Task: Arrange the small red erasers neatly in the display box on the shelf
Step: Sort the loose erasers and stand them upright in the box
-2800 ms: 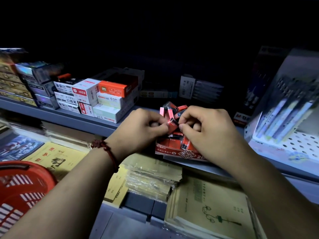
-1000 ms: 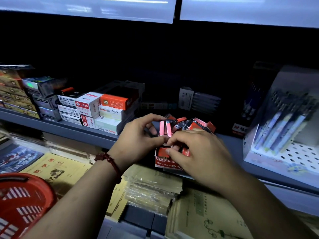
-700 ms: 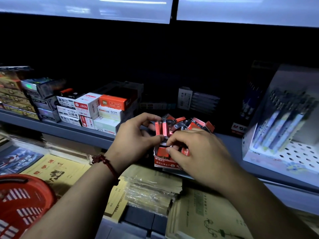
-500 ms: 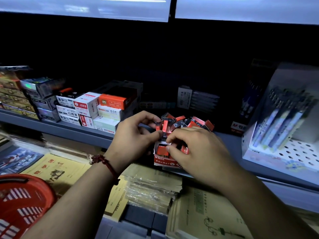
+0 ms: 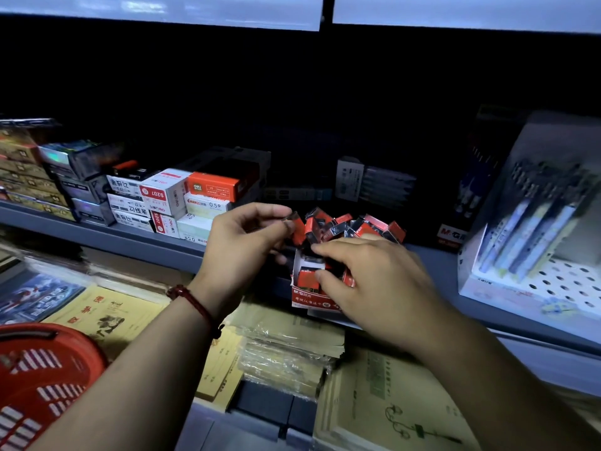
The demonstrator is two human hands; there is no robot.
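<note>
A small red display box [image 5: 304, 296] stands at the front edge of the grey shelf [image 5: 136, 244]. Several red erasers [image 5: 364, 227] stick up untidily from its back part. My left hand [image 5: 242, 245], with a red bead bracelet on the wrist, pinches one dark-wrapped red eraser [image 5: 292, 222] between thumb and forefinger just left of the box top. My right hand [image 5: 367, 278] lies over the front of the box, fingertips on the erasers inside, and covers most of them.
Stacked stationery boxes [image 5: 169, 198] stand left of the display box. A white pen display [image 5: 533, 242] stands to the right. Notebooks [image 5: 107, 317] and wrapped paper packs [image 5: 286, 356] lie on the lower level. A red basket [image 5: 42, 379] sits at bottom left.
My left hand has lifted slightly up and left with an eraser pinched in it. My right hand has stayed on the front of the box.
</note>
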